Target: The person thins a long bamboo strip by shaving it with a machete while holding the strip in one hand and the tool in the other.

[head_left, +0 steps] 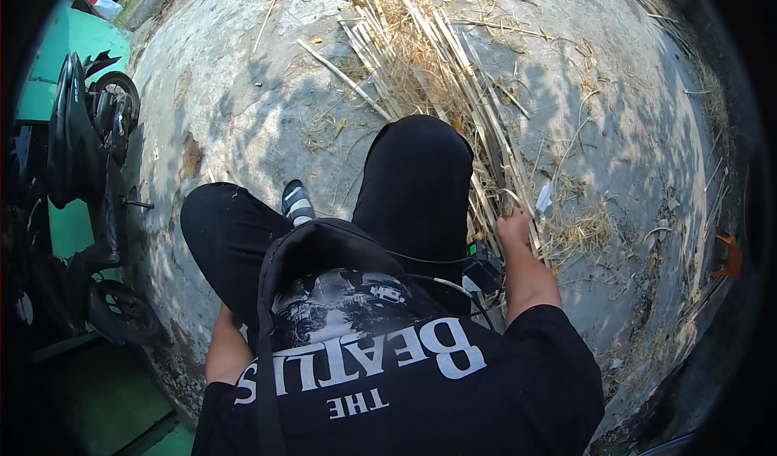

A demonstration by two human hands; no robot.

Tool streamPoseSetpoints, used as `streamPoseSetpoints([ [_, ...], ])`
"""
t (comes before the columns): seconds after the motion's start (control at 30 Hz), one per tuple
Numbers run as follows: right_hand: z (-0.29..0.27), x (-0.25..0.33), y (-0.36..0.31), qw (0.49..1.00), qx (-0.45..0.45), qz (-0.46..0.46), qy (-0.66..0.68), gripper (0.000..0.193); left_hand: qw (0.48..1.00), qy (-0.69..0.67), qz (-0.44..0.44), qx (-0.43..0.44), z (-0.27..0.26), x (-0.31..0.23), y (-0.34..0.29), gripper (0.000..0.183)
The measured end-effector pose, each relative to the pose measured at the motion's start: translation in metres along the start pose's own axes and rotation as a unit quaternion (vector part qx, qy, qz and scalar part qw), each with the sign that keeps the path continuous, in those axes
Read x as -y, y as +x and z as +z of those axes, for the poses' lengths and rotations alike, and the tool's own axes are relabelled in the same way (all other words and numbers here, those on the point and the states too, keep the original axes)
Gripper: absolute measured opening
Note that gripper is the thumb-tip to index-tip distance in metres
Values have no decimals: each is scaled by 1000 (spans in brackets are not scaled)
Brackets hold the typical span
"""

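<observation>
My right hand is closed at the near right end of a pile of bamboo strips, beside my right knee. A thin pale strip curves up out of its fingers. The long, straw-coloured strips lie lengthwise on the ground, running from the hand to beyond my knee, with fine shavings tangled among them. My left hand is low by my left thigh; only the wrist area shows, and its fingers are hidden behind the leg.
A black motorcycle stands at the left against green panels. More shavings and a white scrap lie right of my hand. A loose strip lies left of the pile. An orange object is at the far right. Cables hang by my waist.
</observation>
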State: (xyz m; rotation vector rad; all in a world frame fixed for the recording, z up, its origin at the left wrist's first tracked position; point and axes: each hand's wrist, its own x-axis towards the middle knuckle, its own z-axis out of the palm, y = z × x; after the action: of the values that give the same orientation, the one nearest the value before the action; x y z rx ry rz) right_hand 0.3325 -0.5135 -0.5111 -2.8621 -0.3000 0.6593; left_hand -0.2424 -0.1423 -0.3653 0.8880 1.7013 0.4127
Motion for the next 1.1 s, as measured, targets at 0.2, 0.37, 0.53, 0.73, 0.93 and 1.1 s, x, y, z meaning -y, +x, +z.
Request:
streamPoseSetpoints([
  [0.2, -12, -6, -1, 999, 37, -12, -16, 47, 1000, 9, 8, 10, 8, -9, -2, 36],
  [0.37, -11, -24, 0, 995, -19, -93, 7, 43, 1000, 11, 6, 12, 11, -7, -3, 36],
  [0.53, -10, -51, 29, 975, -159, -154, -4, 41, 1000, 14, 6, 14, 17, -3, -3, 36],
  [0.73, 1, -46, 63, 989, -48, 72, 118, 46, 1000, 15, 0, 9, 14, 2, -7, 36],
  [0.93, 0, -36, 53, 1000, 21, -10, 1, 42, 1000, 14, -9, -6, 2, 13, -14, 35],
  [1.1, -11, -29, 41, 1000, 15, 18, -6, 40, 1000, 7, -15, -9, -3, 19, -12, 35],
])
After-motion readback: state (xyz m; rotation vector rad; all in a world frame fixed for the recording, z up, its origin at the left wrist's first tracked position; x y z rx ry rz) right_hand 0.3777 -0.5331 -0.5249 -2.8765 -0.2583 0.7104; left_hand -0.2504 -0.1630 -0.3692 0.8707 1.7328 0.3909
